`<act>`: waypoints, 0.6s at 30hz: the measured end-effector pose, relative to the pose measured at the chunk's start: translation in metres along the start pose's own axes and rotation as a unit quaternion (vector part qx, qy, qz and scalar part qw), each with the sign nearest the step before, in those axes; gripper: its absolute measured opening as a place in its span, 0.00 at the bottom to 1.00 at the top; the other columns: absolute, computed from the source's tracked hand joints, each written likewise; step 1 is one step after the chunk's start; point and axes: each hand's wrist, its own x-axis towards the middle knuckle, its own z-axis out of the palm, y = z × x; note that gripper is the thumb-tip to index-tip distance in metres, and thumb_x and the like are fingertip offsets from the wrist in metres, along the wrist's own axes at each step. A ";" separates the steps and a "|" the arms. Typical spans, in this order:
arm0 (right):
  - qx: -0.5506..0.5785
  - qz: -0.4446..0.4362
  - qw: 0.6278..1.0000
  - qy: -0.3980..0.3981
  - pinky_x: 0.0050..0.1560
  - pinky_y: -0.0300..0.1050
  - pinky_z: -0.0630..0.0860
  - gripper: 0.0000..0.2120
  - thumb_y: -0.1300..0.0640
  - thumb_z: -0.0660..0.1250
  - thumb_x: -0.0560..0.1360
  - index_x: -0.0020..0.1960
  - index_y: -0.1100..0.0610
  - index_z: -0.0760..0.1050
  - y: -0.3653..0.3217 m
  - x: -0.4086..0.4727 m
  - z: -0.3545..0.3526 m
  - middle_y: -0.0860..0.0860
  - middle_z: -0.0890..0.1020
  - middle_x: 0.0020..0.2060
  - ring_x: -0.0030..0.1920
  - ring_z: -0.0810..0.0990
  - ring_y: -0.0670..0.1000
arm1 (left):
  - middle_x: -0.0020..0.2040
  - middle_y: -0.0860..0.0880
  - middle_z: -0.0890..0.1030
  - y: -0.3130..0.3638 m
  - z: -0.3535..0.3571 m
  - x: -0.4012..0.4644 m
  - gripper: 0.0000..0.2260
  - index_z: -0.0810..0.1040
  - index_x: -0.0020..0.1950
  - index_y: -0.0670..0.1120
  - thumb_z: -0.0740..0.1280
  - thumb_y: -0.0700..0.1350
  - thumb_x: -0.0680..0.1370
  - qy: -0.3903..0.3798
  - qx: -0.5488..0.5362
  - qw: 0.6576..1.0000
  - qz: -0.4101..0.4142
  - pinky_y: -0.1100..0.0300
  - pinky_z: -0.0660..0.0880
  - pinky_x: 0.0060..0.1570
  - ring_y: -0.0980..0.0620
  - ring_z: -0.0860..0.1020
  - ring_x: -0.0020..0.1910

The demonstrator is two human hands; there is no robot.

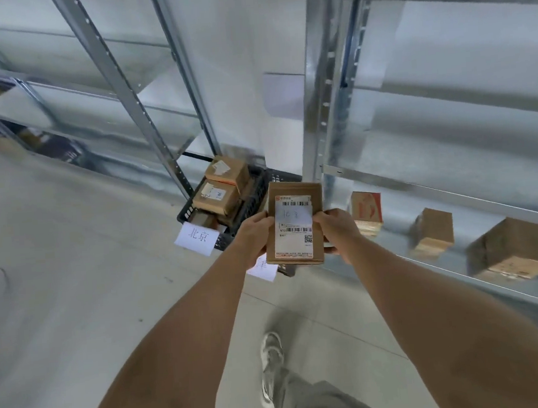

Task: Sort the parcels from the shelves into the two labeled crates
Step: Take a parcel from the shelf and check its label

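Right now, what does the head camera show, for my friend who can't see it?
Both hands, left hand and right hand, hold a cardboard parcel with a shipping label. Below it sits a black crate holding parcels, and more boxes wait on a metal shelf.

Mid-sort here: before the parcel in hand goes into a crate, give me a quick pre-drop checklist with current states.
1. Parcel secured: ok. The left hand and right hand both grip the held parcel by its sides.
2. Label readable: ok. Its handwritten label faces the camera and appears to read 北京.
3. Matching crate found: ok. The black crate carries a 北京 sign.
4. Room in that crate: cannot tell. Boxes are already piled above its rim.
5. Second crate's sign: cannot tell, mostly hidden behind the parcel.
6. Parcels left on the right shelf: not ok, several remain.
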 end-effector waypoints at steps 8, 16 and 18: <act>0.014 0.029 0.999 0.031 0.49 0.53 0.81 0.08 0.55 0.62 0.80 0.55 0.56 0.77 -0.061 0.096 0.083 0.56 0.85 0.44 0.45 0.84 0.57 | 0.55 0.42 0.84 0.045 -0.079 0.111 0.11 0.79 0.62 0.47 0.60 0.45 0.83 -0.038 0.031 0.998 -0.026 0.39 0.78 0.59 0.41 0.82 0.56; 0.037 0.053 0.997 0.044 0.57 0.57 0.80 0.09 0.55 0.62 0.82 0.43 0.46 0.72 -0.107 0.155 0.153 0.53 0.85 0.46 0.49 0.84 0.55 | 0.55 0.42 0.83 0.068 -0.153 0.202 0.10 0.78 0.59 0.49 0.58 0.44 0.84 -0.061 0.016 0.996 -0.065 0.39 0.78 0.60 0.42 0.82 0.56; 0.036 0.054 0.997 0.051 0.60 0.60 0.79 0.07 0.56 0.62 0.81 0.47 0.46 0.75 -0.115 0.173 0.175 0.54 0.85 0.50 0.54 0.83 0.58 | 0.55 0.42 0.84 0.070 -0.173 0.230 0.10 0.78 0.60 0.48 0.58 0.43 0.84 -0.062 0.016 0.995 -0.073 0.40 0.78 0.59 0.43 0.82 0.55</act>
